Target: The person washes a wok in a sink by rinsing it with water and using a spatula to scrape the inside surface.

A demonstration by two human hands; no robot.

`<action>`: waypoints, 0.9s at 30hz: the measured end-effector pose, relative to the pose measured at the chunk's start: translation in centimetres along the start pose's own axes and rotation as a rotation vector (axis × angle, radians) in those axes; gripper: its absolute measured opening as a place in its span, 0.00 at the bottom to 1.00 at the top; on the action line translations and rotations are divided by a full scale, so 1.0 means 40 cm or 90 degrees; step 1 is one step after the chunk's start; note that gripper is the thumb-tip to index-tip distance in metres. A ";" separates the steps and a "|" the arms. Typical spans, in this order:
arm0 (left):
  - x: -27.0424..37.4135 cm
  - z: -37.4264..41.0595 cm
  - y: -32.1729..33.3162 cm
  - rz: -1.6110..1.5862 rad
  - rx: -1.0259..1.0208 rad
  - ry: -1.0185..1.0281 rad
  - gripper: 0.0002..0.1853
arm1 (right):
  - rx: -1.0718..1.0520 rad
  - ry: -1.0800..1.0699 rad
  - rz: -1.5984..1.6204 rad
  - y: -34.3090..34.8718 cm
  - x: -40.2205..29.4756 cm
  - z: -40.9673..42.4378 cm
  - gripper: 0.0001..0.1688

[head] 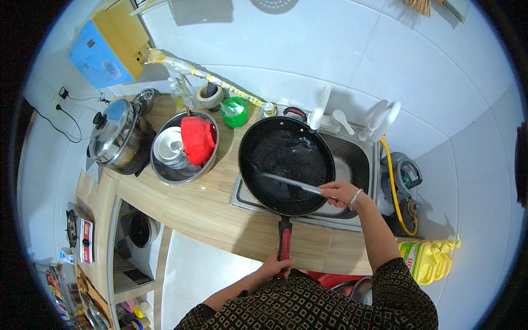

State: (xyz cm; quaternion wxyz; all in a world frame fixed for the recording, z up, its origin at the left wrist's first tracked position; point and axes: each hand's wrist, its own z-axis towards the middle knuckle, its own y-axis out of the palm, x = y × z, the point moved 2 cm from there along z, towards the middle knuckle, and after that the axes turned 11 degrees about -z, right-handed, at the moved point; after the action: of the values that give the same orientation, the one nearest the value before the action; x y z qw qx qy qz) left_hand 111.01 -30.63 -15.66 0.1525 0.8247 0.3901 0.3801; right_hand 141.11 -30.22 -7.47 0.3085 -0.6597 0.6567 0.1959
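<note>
A black wok [284,165] with a wet, shiny inside lies over the steel sink [359,161], its near rim towards me. My left hand [274,266] is wrapped round the end of its red-and-black handle [285,239]. On the far side the wok has a small red-and-black loop handle [295,112]. My right hand [340,194] grips a long, thin, pale utensil [293,182] by its end. That utensil reaches across the inside of the wok; its tip is blurred, so its exact kind is unclear. The white faucet [319,109] stands behind the wok's rim.
Left of the sink, a steel basin [184,178] holds white bowls and a red basket [199,140]. Beyond stand a lidded pot [117,136], a green container [234,112] and a mortar [210,97]. A gas cylinder [402,177] and yellow oil jugs [431,262] sit at right.
</note>
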 end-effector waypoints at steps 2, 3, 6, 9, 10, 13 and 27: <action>-0.003 0.003 0.001 -0.017 -0.018 0.022 0.14 | -0.012 0.011 0.039 0.024 0.021 0.005 0.22; -0.001 0.005 0.005 -0.010 -0.026 0.022 0.14 | 0.015 0.012 0.039 0.029 0.005 0.000 0.22; -0.004 0.004 0.002 -0.003 -0.027 0.019 0.14 | 0.075 0.011 0.084 0.065 -0.041 0.011 0.21; -0.030 0.013 -0.008 -0.032 -0.002 -0.007 0.13 | 0.161 -0.007 0.163 0.084 -0.048 0.042 0.20; -0.033 0.013 -0.007 -0.044 0.020 -0.023 0.13 | 0.170 0.002 0.171 0.087 -0.049 0.048 0.19; -0.016 0.004 0.003 -0.041 0.033 -0.019 0.12 | 0.223 -0.014 0.163 0.085 -0.037 0.064 0.17; -0.026 0.013 -0.004 -0.044 -0.021 0.039 0.10 | 0.440 0.148 -0.733 -0.024 -0.035 -0.176 0.12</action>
State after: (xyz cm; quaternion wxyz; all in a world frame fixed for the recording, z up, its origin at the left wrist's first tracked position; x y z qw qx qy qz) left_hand 110.90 -31.29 -16.63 0.1667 0.7963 0.4163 0.4060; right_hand 140.93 -33.90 -1.23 0.4839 -0.7844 0.2546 -0.2927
